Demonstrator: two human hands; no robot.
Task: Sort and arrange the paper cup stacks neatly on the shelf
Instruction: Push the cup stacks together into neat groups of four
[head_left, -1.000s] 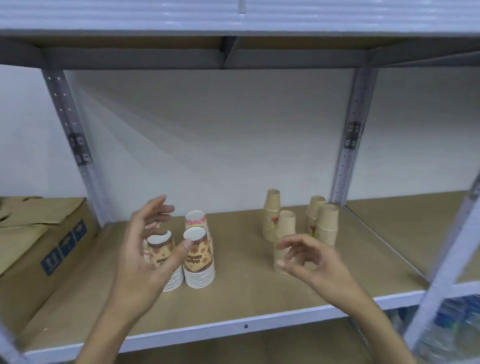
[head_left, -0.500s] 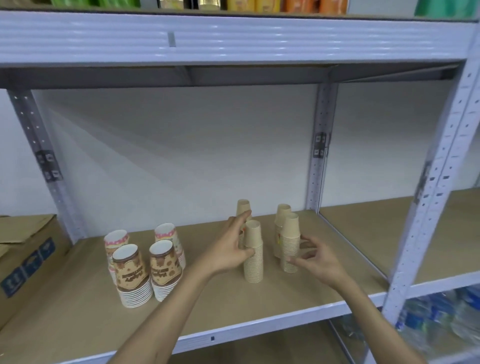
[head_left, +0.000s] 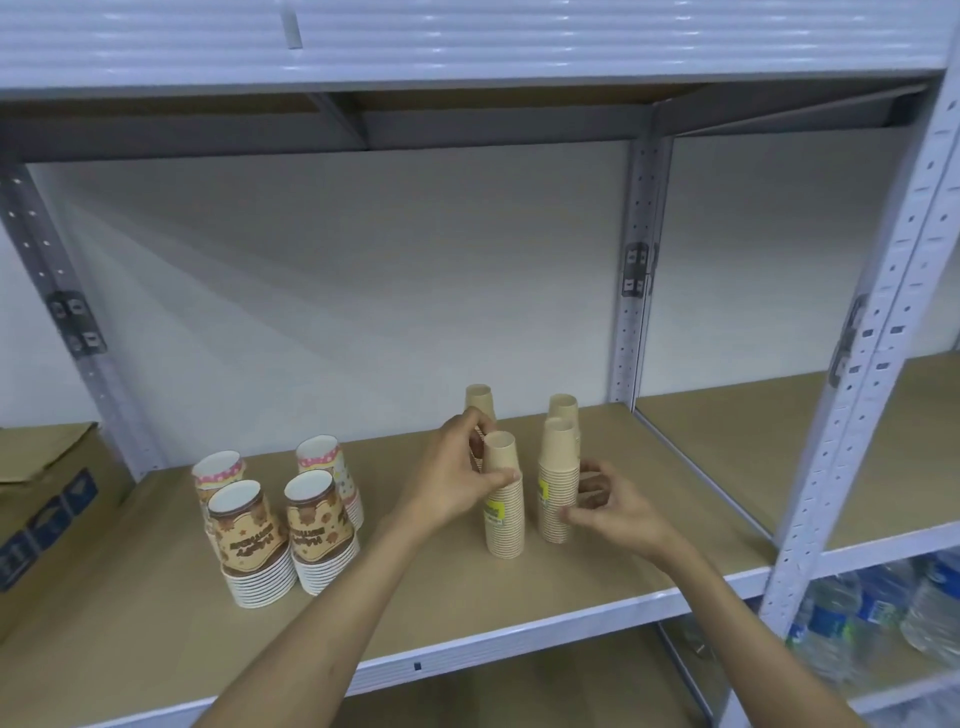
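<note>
Four tall stacks of plain brown paper cups stand right of centre on the shelf board (head_left: 597, 582). My left hand (head_left: 454, 480) grips the front-left plain stack (head_left: 505, 514), thumb on its side, fingers curled behind it and in front of the back-left stack (head_left: 479, 399). My right hand (head_left: 610, 506) closes around the front-right plain stack (head_left: 557, 467) from the right; the back-right stack (head_left: 563, 405) stands just behind it. To the left, two brown printed cup stacks (head_left: 249, 545) (head_left: 318, 530) stand in front of two pink-rimmed stacks (head_left: 218, 470) (head_left: 322, 457).
A cardboard box (head_left: 47, 499) fills the shelf's left end. A grey perforated upright (head_left: 852, 415) rises at the front right and another (head_left: 636, 286) at the back. Water bottles (head_left: 878, 623) lie on the lower level at right. The upper shelf beam (head_left: 467, 47) hangs overhead.
Both hands have moved from hovering in front of the shelf onto the plain brown stacks. My view has shifted right and up. Over the last half second the hands have barely moved.
</note>
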